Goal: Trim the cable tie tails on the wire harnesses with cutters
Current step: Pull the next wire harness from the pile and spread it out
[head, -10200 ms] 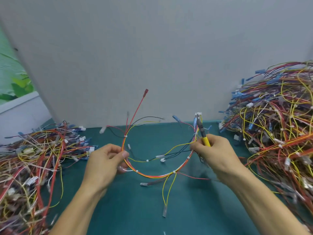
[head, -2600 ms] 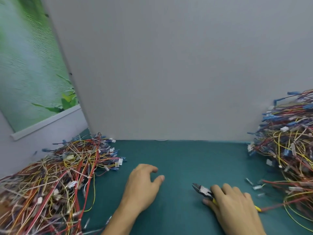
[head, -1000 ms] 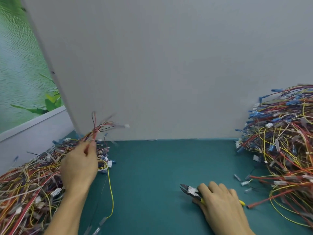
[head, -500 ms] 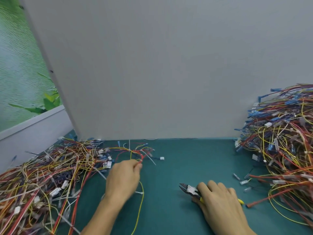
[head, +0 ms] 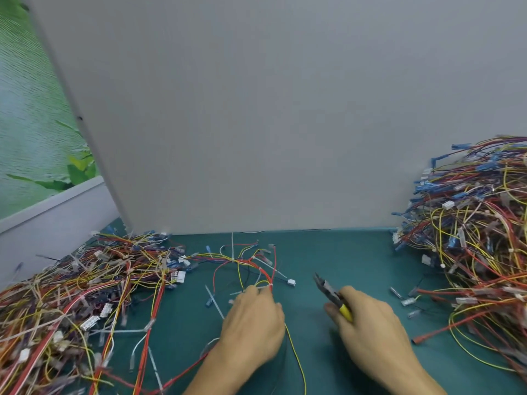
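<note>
My left hand (head: 252, 323) rests palm down on the green mat, its fingers closed on the red and yellow wires of a wire harness (head: 251, 265) that fans out toward the back wall. White cable tie tails (head: 232, 248) stick out of that harness. My right hand (head: 368, 323) is shut around yellow-handled cutters (head: 330, 292), whose jaws point up-left, a short way right of the harness and not touching it.
A large heap of harnesses (head: 74, 295) covers the left of the mat (head: 328, 260), and another heap (head: 473, 232) rises at the right. Loose connectors (head: 406, 302) lie near the right heap. A grey panel (head: 256, 115) closes the back.
My left hand has dragged one harness from the left heap to the middle of the mat. My right hand with the cutters has lifted slightly and turned toward it.
</note>
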A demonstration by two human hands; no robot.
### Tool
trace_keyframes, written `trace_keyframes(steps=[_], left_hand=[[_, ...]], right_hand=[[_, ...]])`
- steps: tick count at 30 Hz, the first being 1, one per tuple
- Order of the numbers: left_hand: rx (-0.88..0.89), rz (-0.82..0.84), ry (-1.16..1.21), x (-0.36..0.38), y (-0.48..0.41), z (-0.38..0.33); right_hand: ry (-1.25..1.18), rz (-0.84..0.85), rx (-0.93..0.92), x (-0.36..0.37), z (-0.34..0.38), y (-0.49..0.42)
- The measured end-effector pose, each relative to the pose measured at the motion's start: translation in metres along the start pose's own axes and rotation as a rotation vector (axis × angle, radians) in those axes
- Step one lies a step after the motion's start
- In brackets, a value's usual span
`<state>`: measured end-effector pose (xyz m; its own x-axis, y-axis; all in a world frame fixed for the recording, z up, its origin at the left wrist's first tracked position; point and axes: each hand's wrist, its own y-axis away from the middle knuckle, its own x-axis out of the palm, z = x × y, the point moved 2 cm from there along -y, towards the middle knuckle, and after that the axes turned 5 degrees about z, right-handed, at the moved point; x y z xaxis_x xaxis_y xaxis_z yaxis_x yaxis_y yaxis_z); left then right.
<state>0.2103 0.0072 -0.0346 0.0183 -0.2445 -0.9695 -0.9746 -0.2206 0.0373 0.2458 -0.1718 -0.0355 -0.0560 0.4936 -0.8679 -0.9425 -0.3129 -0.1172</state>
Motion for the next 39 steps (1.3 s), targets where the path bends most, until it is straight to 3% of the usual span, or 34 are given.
trace_keyframes(steps=[5, 9, 13, 15, 18, 19, 22, 27, 30, 35, 39], left_hand=[[-0.051, 0.099, -0.125, -0.003, 0.004, -0.003], [0.02, 0.165, -0.086, -0.013, 0.007, -0.005], [0.156, 0.258, -0.129, -0.029, 0.007, 0.002], [0.173, 0.159, -0.024, -0.048, 0.001, 0.014], [0.04, -0.212, 0.078, -0.088, -0.022, 0.045], [-0.005, -0.255, 0.082, -0.097, -0.031, 0.055], [-0.027, -0.121, 0.072, -0.1, -0.06, 0.071], [0.158, 0.253, 0.201, -0.087, -0.071, 0.073], [0.175, 0.253, 0.357, -0.085, -0.07, 0.076], [0.079, 0.177, 0.769, -0.076, -0.068, 0.076], [-0.045, 0.395, 0.775, -0.066, -0.07, 0.073]], right_hand=[[-0.317, 0.152, 0.114, 0.0, 0.024, -0.028], [-0.272, 0.287, 0.138, 0.026, 0.054, -0.054], [-0.211, 0.318, 0.211, 0.038, 0.066, -0.064], [-0.246, 0.317, 0.235, 0.038, 0.064, -0.065], [-0.339, 0.301, 0.194, 0.034, 0.06, -0.062], [-0.38, 0.285, 0.166, 0.033, 0.06, -0.06], [-0.497, 0.236, 0.063, 0.027, 0.058, -0.053], [-0.629, 0.143, 0.033, 0.021, 0.054, -0.05], [-0.807, 0.144, 0.114, 0.019, 0.048, -0.053], [-0.847, 0.169, 0.097, 0.015, 0.042, -0.055], [-0.714, 0.164, -0.014, 0.014, 0.042, -0.051]])
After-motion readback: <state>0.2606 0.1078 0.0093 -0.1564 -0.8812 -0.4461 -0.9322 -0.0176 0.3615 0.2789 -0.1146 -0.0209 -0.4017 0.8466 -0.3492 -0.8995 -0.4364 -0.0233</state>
